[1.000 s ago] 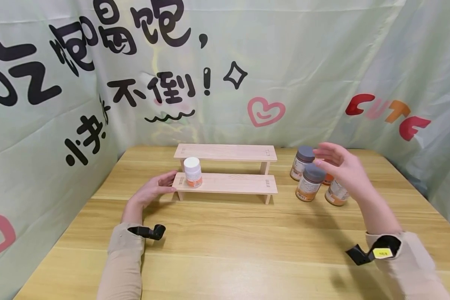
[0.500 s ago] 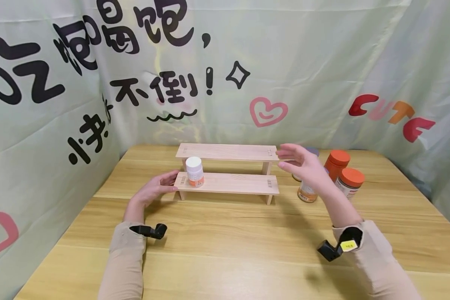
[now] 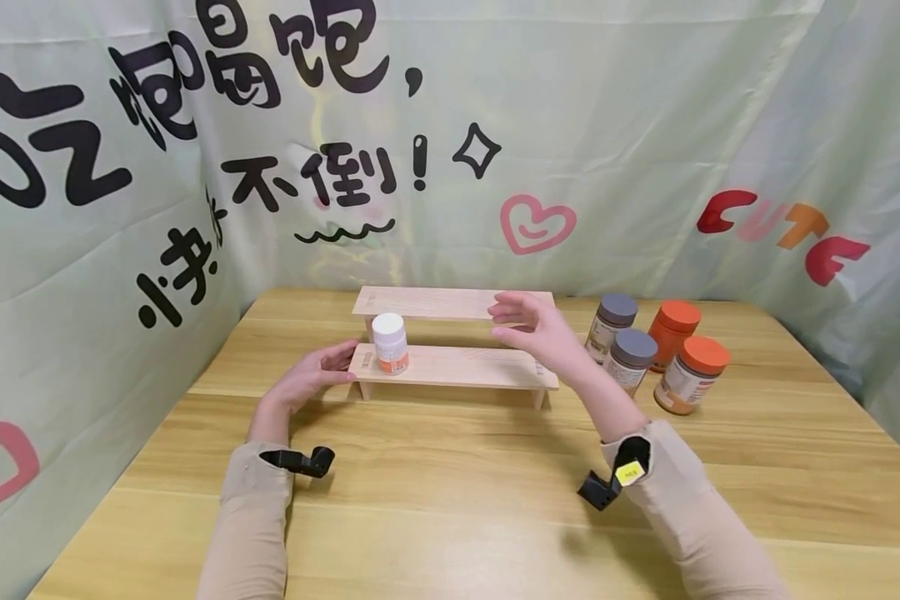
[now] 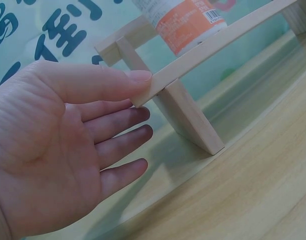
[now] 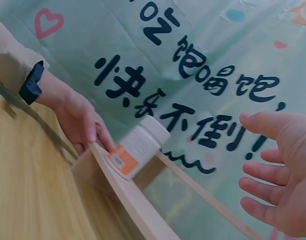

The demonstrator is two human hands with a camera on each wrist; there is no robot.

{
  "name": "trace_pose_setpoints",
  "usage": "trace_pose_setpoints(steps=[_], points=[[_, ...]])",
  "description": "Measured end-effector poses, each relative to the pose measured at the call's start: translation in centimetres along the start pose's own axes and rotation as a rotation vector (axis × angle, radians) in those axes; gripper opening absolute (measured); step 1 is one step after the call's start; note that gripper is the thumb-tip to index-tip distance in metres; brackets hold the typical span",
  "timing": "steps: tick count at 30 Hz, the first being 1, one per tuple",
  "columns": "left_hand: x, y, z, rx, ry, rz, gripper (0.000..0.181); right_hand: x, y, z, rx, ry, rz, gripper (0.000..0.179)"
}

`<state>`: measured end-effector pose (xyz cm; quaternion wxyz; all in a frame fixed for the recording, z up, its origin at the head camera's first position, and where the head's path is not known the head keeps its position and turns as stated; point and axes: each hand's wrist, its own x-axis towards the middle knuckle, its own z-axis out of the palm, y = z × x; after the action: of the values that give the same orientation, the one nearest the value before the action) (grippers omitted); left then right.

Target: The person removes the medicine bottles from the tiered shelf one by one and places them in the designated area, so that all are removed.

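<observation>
A two-tier wooden shelf [image 3: 465,367] stands on the table, its upper board set behind the lower one. My left hand [image 3: 313,377] holds the lower board's left end; the thumb [image 4: 118,84] lies along the board's edge and the index finger goes behind it. The other fingers stretch out below, free of the board. Close by, a white-capped bottle [image 3: 391,343] with a white and orange label stands upright on the lower board. My right hand [image 3: 536,329] is in the air over the shelf's right part, fingers loosely bent and apart from the thumb, with nothing in it.
To the shelf's right stand two grey-capped jars [image 3: 630,360], an orange jar [image 3: 673,333] and an orange-capped jar [image 3: 692,375] with a pale label, close together. A printed cloth [image 3: 615,150] hangs behind and along the left of the wooden table [image 3: 420,500].
My right hand has moved left, from over the jars to over the shelf's right part, uncovering the jars. The left hand stays at the shelf's end, and the bottle keeps its place.
</observation>
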<state>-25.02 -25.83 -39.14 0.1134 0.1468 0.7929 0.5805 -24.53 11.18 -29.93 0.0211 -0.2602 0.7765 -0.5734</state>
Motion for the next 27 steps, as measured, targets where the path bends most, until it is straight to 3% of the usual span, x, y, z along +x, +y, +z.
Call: trace_pose_setpoints(steps=[6, 19, 27], points=[[0.0, -0.1, -0.1, 0.001, 0.008, 0.0, 0.073, 1.5, 0.3, 2.2, 0.061, -0.009, -0.002, 0.055], [0.2, -0.2, -0.1, 0.011, 0.0, -0.001, 0.074, 3.4, 0.9, 5.9, 0.089, -0.063, 0.038, 0.058], [0.1, -0.1, 0.0, 0.008, 0.003, -0.006, 0.075, 4.9, 1.7, 8.1, 0.035, -0.091, 0.037, 0.06]])
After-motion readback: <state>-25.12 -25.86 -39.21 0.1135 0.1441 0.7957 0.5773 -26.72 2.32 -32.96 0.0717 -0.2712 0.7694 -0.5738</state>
